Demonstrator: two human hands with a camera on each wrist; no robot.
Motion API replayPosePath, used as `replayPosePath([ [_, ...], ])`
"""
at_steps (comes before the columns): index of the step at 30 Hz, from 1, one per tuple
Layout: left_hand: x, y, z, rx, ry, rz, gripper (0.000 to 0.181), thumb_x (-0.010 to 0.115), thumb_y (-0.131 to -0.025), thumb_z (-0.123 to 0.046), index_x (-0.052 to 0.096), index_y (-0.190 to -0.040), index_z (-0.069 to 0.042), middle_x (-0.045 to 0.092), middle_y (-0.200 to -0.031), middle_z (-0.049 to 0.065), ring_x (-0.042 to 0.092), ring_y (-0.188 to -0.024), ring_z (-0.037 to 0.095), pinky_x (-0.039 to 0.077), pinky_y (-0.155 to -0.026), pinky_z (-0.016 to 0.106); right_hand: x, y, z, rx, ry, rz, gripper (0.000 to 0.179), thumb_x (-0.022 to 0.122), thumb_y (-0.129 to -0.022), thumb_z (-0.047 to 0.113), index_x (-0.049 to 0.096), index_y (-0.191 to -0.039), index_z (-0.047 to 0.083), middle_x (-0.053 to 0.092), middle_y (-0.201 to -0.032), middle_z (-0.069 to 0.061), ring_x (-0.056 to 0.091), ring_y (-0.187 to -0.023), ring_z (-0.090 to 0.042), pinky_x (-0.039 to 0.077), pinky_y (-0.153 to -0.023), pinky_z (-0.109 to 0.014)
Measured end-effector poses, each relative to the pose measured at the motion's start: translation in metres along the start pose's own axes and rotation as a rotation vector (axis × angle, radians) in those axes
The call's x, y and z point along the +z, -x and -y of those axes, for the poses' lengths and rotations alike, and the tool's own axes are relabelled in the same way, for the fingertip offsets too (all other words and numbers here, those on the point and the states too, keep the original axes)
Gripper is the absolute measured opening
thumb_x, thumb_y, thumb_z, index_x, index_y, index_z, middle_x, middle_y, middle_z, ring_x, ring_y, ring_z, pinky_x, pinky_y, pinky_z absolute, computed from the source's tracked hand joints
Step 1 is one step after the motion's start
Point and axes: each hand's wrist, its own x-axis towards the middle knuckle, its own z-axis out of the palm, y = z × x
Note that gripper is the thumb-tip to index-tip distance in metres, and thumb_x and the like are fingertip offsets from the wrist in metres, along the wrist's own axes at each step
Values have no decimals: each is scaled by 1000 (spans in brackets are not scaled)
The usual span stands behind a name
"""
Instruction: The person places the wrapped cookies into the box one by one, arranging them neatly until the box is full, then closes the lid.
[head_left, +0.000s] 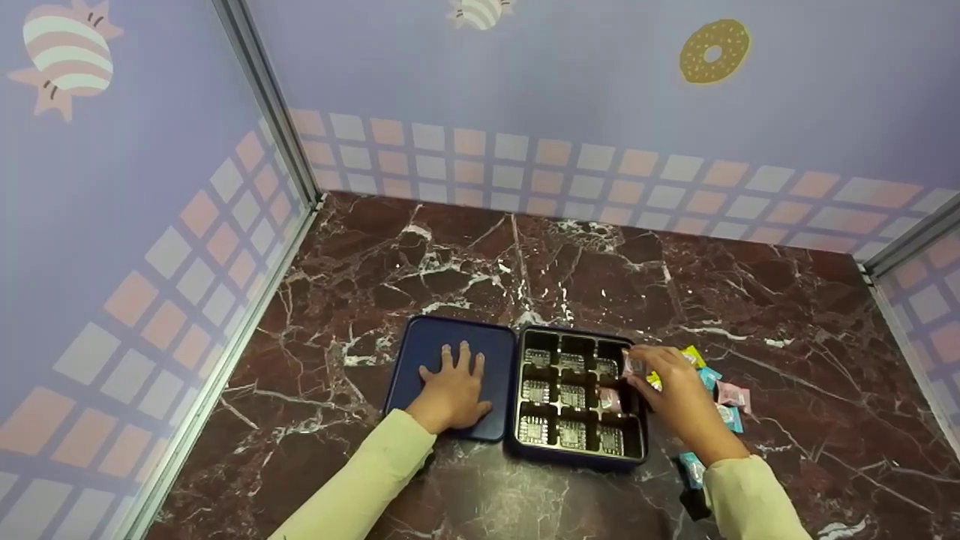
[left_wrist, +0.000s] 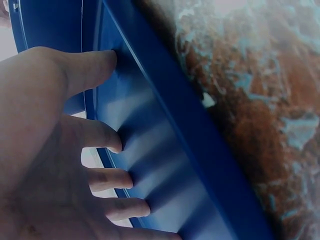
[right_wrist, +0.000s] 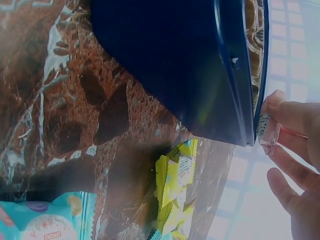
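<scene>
My left hand lies with fingers spread on a dark blue tin lid; in the left wrist view its fingertips press on the lid's surface. Directly right of the lid stands a blue tin box with a black tray of square compartments. One pink wrapped candy sits in the middle compartment of the right column. Over the box's right rim, near the far corner, my right hand pinches another pink wrapped candy between thumb and fingers. The other compartments in view hold no candy.
Right of the box lie loose wrapped candies: a yellow one, a pink one and several blue ones, one blue candy beside my right sleeve. A black object lies near it. Patterned walls border the marble-look tabletop.
</scene>
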Motion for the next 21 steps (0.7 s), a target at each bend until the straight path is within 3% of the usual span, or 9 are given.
replayPosePath([
  [11,2,0,0,3,1,-13,78,56,-93,-51,26,-154,-11,17,-160,21,19,-145,48,33,-98,73,3,-4,4,32,-27,30,34,80,-76,3,70,-108,1,70,-108,-12,60,-98,-26,52,-82,-43],
  [21,0,1,0,1,25,-8,78,56,-94,-50,26,-154,-11,16,-160,21,17,-145,48,31,-99,75,7,-7,4,-1,-19,24,34,80,-75,4,70,-107,1,70,-109,-13,60,-102,-30,50,-89,-45],
])
